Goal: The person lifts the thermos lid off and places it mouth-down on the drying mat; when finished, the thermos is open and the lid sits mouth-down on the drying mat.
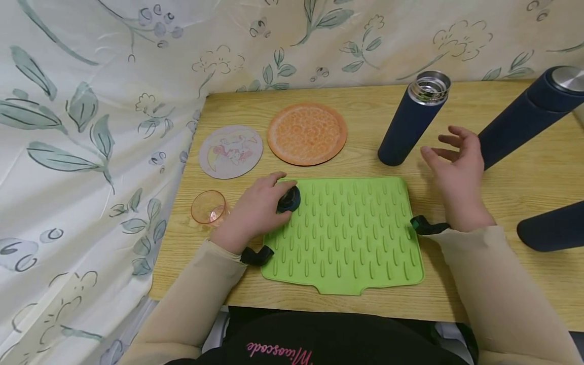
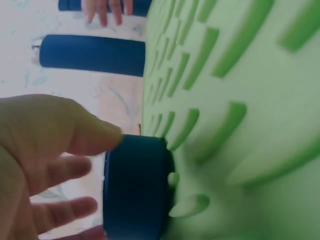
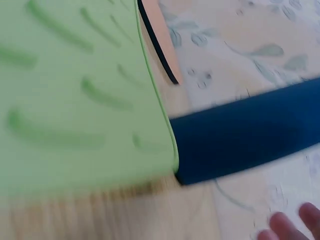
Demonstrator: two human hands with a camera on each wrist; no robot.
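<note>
A dark blue bottle cap [image 1: 289, 199] sits at the upper left corner of a green ridged mat [image 1: 347, 233]. My left hand [image 1: 253, 208] is over it; in the left wrist view the thumb touches the rim of the cap [image 2: 135, 187], and the other fingertips stop short of it. A dark blue thermos bottle [image 1: 406, 124] without a lid stands behind the mat's right corner, its steel mouth bare. To its right, my right hand [image 1: 461, 175] hovers with parted fingers, beside a taller thermos with a steel-topped lid [image 1: 524, 114].
A round orange-patterned pad [image 1: 307, 133] and a pale round coaster with a pink drawing [image 1: 231, 151] lie behind the mat. A clear orange-tinted glass [image 1: 208, 207] stands left of my left hand. Another dark blue cylinder [image 1: 554, 226] reaches in from the right edge.
</note>
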